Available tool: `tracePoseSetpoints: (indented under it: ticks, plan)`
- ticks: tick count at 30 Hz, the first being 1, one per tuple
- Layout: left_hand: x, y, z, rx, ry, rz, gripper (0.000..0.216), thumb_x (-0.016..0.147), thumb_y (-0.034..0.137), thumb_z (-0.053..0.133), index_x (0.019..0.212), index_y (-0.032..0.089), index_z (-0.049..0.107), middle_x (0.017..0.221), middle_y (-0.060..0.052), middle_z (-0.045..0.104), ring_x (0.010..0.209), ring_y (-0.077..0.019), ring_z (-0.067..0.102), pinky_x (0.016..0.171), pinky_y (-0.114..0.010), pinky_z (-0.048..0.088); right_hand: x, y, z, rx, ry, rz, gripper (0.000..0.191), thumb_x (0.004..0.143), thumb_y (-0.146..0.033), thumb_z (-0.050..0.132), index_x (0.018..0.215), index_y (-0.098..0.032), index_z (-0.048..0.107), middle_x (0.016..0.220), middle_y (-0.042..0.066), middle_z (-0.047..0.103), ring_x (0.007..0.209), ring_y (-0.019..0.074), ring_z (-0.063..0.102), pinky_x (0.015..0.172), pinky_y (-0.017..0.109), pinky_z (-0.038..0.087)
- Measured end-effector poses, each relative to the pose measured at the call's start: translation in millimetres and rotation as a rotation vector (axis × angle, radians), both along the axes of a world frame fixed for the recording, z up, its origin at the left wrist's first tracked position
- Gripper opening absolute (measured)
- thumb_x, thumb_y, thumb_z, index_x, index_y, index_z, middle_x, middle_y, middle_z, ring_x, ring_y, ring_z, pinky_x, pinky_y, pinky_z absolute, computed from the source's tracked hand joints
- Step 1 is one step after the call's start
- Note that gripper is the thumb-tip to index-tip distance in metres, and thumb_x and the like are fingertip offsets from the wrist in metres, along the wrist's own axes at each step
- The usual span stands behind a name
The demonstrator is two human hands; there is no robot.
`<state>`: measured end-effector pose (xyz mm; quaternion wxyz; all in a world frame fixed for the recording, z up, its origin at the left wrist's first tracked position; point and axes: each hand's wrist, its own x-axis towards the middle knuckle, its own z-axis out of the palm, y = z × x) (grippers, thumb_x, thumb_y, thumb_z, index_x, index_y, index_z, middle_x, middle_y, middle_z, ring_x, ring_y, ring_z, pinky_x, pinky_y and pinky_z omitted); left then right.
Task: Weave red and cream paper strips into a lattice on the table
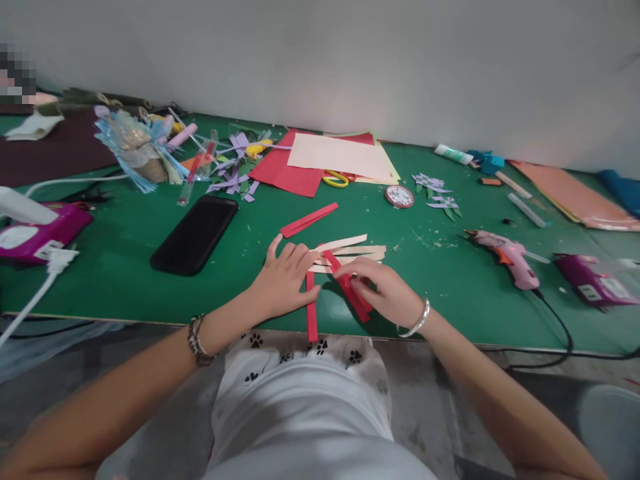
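Note:
My left hand (284, 279) lies flat with spread fingers on crossed paper strips near the front edge of the green table (125, 260), pressing down the cream strips (357, 248) and a vertical red strip (311, 313). My right hand (383, 288) pinches a diagonal red strip (350, 288) that lies over the cream ones. Another loose pair of red strips (309, 220) rests just beyond the hands.
A black phone (195, 235) lies left of the hands. Red and cream paper sheets (330, 160), yellow scissors (336, 179), a small clock (399, 196), purple scraps, and pink glue guns (505, 255) (37, 233) surround the work. Orange paper (575, 197) sits far right.

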<state>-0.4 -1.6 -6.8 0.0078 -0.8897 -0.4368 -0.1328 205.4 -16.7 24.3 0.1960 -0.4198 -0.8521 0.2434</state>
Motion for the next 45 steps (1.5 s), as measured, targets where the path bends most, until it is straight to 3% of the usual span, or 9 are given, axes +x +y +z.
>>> tracePoseSetpoints:
  ticks: [4, 9, 15, 19, 23, 29, 36, 41, 45]
  plan:
    - [1, 0, 2.4, -0.033, 0.028, 0.009, 0.048, 0.079, 0.036, 0.047, 0.124, 0.02, 0.042, 0.101, -0.007, 0.055, 0.096, -0.0239, 0.049, 0.102, -0.052, 0.016, -10, -16, -5.8, 0.188, -0.251, -0.26, 0.026, 0.082, -0.019, 0.045, 0.106, -0.017, 0.055, 0.094, 0.01, 0.062, 0.085, 0.0214, 0.057, 0.073, 0.036, 0.047]
    - [1, -1, 4.5, -0.042, 0.039, 0.015, 0.053, 0.081, 0.036, 0.046, 0.129, 0.017, 0.039, 0.104, -0.009, 0.056, 0.098, -0.0245, 0.049, 0.103, -0.051, 0.016, -24, -28, -15.5, 0.176, -0.324, -0.405, 0.024, 0.077, -0.02, 0.053, 0.101, -0.017, 0.057, 0.093, 0.01, 0.061, 0.082, 0.023, 0.056, 0.068, 0.035, 0.048]
    - [1, -2, 3.7, -0.033, 0.039, 0.023, 0.055, 0.081, 0.038, 0.045, 0.13, 0.016, 0.039, 0.104, -0.009, 0.056, 0.098, -0.0255, 0.049, 0.103, -0.05, 0.017, -35, -30, -21.5, 0.095, -0.17, -0.418, 0.027, 0.082, -0.011, 0.039, 0.094, -0.02, 0.062, 0.09, 0.008, 0.061, 0.076, 0.018, 0.058, 0.067, 0.03, 0.047]
    - [0, 0, 0.9, -0.019, 0.039, 0.022, 0.052, 0.085, 0.04, 0.039, 0.13, 0.014, 0.039, 0.104, -0.01, 0.056, 0.097, -0.0255, 0.049, 0.102, -0.051, 0.018, -38, -29, -21.1, 0.05, 0.015, -0.407, 0.027, 0.082, -0.011, 0.039, 0.09, -0.019, 0.063, 0.085, 0.007, 0.062, 0.074, 0.0166, 0.059, 0.068, 0.028, 0.047]
    - [1, 0, 1.0, -0.001, 0.045, 0.035, 0.044, 0.088, 0.031, 0.032, 0.128, 0.015, 0.041, 0.101, -0.01, 0.057, 0.096, -0.024, 0.05, 0.102, -0.051, 0.019, -39, -28, -18.0, 0.011, 0.191, -0.422, 0.023, 0.081, -0.013, 0.042, 0.088, -0.017, 0.063, 0.082, 0.006, 0.062, 0.072, 0.0151, 0.059, 0.067, 0.026, 0.047]
    - [4, 0, 3.6, -0.005, 0.049, 0.076, 0.04, 0.088, 0.027, 0.034, 0.125, 0.018, 0.045, 0.098, -0.008, 0.058, 0.094, -0.0234, 0.052, 0.102, -0.051, 0.021, -42, -26, -18.7, -0.077, 0.309, -0.391, 0.023, 0.079, -0.013, 0.043, 0.088, -0.017, 0.063, 0.084, 0.005, 0.062, 0.071, 0.0131, 0.057, 0.063, 0.024, 0.046]
    - [1, 4, 3.0, -0.059, 0.021, 0.061, 0.043, 0.088, 0.036, 0.038, 0.127, 0.017, 0.043, 0.101, -0.01, 0.056, 0.098, -0.025, 0.05, 0.102, -0.052, 0.02, -49, -25, -15.3, -0.052, 0.258, -0.334, 0.022, 0.08, -0.014, 0.043, 0.09, -0.018, 0.062, 0.086, 0.005, 0.062, 0.071, 0.0137, 0.056, 0.063, 0.026, 0.046]
    - [-8, 8, 3.8, -0.12, -0.031, -0.031, 0.045, 0.086, 0.038, 0.039, 0.127, 0.018, 0.041, 0.106, -0.009, 0.054, 0.102, -0.0237, 0.049, 0.103, -0.049, 0.018, -28, -22, -11.5, 0.104, 0.088, -0.419, 0.023, 0.081, -0.016, 0.044, 0.097, -0.018, 0.06, 0.095, 0.009, 0.061, 0.084, 0.0194, 0.057, 0.074, 0.034, 0.048]
    - [-11, 8, 3.0, -0.147, -0.045, -0.052, 0.047, 0.084, 0.035, 0.042, 0.127, 0.016, 0.04, 0.112, -0.011, 0.052, 0.107, -0.024, 0.047, 0.102, -0.047, 0.02, -13, -22, -16.9, 0.123, -0.022, -0.382, 0.019, 0.077, -0.016, 0.052, 0.095, -0.017, 0.06, 0.093, 0.01, 0.062, 0.089, 0.0229, 0.056, 0.08, 0.039, 0.046]
